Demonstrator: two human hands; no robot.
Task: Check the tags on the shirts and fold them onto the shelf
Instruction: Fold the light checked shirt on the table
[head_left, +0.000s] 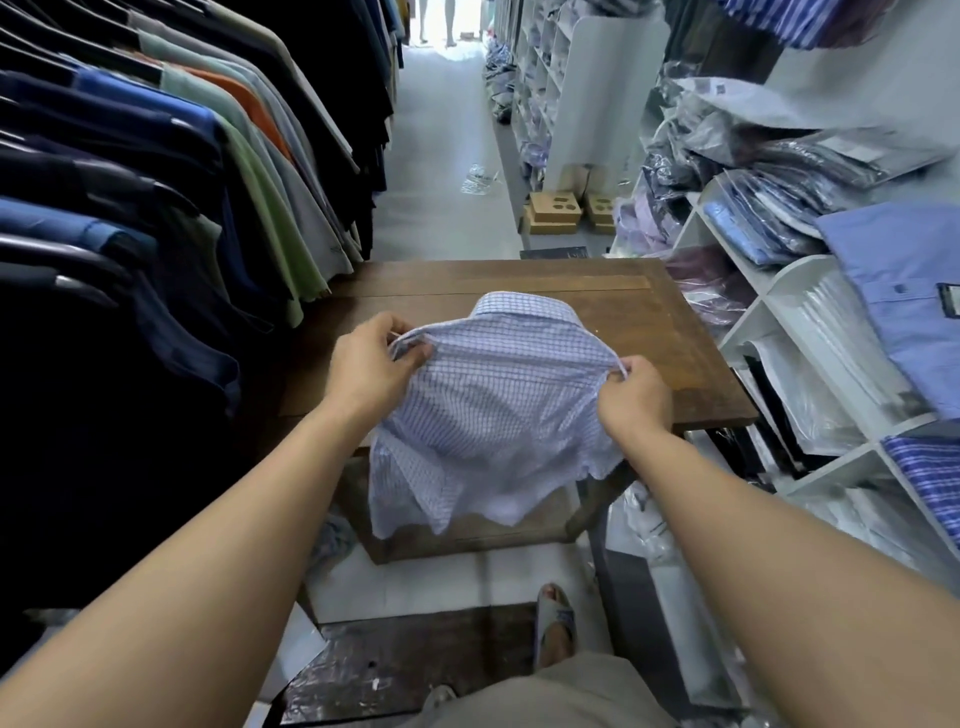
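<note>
A white shirt with a fine blue check (498, 405) hangs between my two hands above the near edge of a brown wooden table (675, 332). Its collar points away from me and rests over the tabletop; its lower part droops past the table's front edge. My left hand (371, 366) pinches the shirt's left shoulder. My right hand (636, 397) pinches its right shoulder. The white shelf unit (748, 327) stands along the right. No tag shows on the shirt.
A rail of hanging shirts (156, 182) fills the left side. On the right shelves lie bagged shirts (769, 208) and a folded blue shirt (904, 291). Cardboard boxes (553, 210) sit on the floor beyond the table. The aisle runs ahead.
</note>
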